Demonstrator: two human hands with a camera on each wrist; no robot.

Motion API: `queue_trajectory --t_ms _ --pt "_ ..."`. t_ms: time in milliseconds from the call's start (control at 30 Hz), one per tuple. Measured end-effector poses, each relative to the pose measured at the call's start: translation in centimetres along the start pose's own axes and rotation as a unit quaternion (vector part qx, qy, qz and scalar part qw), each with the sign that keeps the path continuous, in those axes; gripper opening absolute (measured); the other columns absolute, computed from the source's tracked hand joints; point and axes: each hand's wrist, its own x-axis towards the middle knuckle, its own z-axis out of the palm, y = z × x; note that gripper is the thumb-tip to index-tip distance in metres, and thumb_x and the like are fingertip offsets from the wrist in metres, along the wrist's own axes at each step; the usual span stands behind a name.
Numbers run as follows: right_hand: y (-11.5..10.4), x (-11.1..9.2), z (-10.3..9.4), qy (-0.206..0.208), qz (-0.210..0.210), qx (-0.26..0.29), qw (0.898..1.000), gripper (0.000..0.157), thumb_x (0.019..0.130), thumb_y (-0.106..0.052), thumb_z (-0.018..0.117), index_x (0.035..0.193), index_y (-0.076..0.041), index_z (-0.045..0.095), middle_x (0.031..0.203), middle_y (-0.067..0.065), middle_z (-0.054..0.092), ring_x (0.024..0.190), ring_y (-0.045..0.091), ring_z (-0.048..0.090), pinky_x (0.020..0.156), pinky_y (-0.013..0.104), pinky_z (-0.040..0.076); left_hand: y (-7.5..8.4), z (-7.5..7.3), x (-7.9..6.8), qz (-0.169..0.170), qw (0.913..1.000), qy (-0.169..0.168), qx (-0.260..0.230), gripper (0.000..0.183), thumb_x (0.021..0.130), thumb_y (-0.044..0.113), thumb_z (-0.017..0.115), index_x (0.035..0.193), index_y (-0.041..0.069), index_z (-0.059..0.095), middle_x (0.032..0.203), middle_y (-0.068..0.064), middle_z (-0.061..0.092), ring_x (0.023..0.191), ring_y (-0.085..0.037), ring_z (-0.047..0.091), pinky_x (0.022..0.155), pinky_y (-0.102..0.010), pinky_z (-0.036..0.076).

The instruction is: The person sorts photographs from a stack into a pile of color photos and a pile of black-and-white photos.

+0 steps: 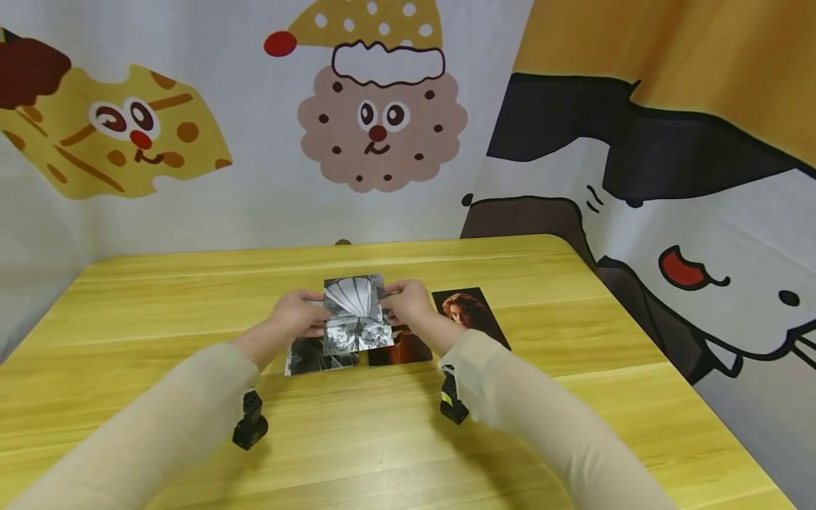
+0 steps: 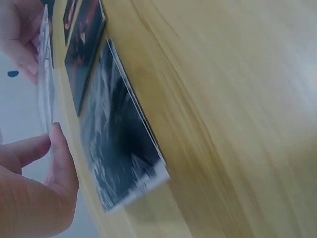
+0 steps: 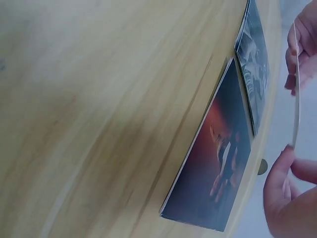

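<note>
Between my two hands a black-and-white photo print [image 1: 358, 315] is held up off the table. My left hand [image 1: 296, 313] pinches its left edge between thumb and fingers. On the opposite edge, my right hand [image 1: 408, 301] grips it the same way. In the left wrist view the raised print [image 2: 46, 79] shows nearly edge-on. Below it lies a stack of black-and-white photos [image 2: 121, 134], partly hidden in the head view. Beside that stack is a pile of dark reddish photos [image 3: 213, 153], partly covered by the right hand and the raised print in the head view.
A dark photo of a person with reddish hair [image 1: 474, 312] lies to the right, partly behind the right forearm. Everything rests on a wood-grain table [image 1: 357, 439]. A cartoon-printed curtain [image 1: 255, 212] hangs behind the far edge.
</note>
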Motion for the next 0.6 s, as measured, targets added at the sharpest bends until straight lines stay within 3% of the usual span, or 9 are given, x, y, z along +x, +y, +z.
queue_trajectory --t_ms 133,367,600 --pt "-0.3 0.0 0.5 -0.017 0.003 0.019 1.0 0.025 0.087 0.0 0.062 0.112 0.003 0.062 0.088 0.012 0.065 0.055 0.012 0.051 0.048 0.02 0.053 -0.4 -0.8 -0.3 -0.007 1.0 0.001 0.002 0.052 0.092 0.003 0.052 0.139 -0.007 0.034 0.13 -0.029 0.048 0.085 -0.016 0.059 0.065 -0.02 0.059" --pt "-0.3 -0.3 1.4 -0.038 -0.001 0.017 0.999 0.023 0.088 0.0 0.061 0.111 0.002 0.063 0.086 0.012 0.064 0.056 0.014 0.054 0.054 0.025 0.057 -1.3 -1.6 -0.7 -0.008 0.9999 0.012 0.002 0.05 0.092 0.003 0.051 0.138 -0.008 0.034 0.121 -0.024 0.05 0.084 -0.017 0.055 0.066 -0.021 0.058" --pt "0.0 -0.4 2.6 -0.063 -0.015 -0.002 0.998 0.028 0.089 0.0 0.058 0.117 0.003 0.06 0.104 0.02 0.065 0.064 0.015 0.058 0.058 0.027 0.059 -2.0 -2.4 -1.1 -0.007 0.9995 0.03 0.011 0.046 0.094 0.006 0.044 0.137 -0.008 0.037 0.122 -0.022 0.047 0.087 -0.018 0.052 0.069 -0.023 0.058"
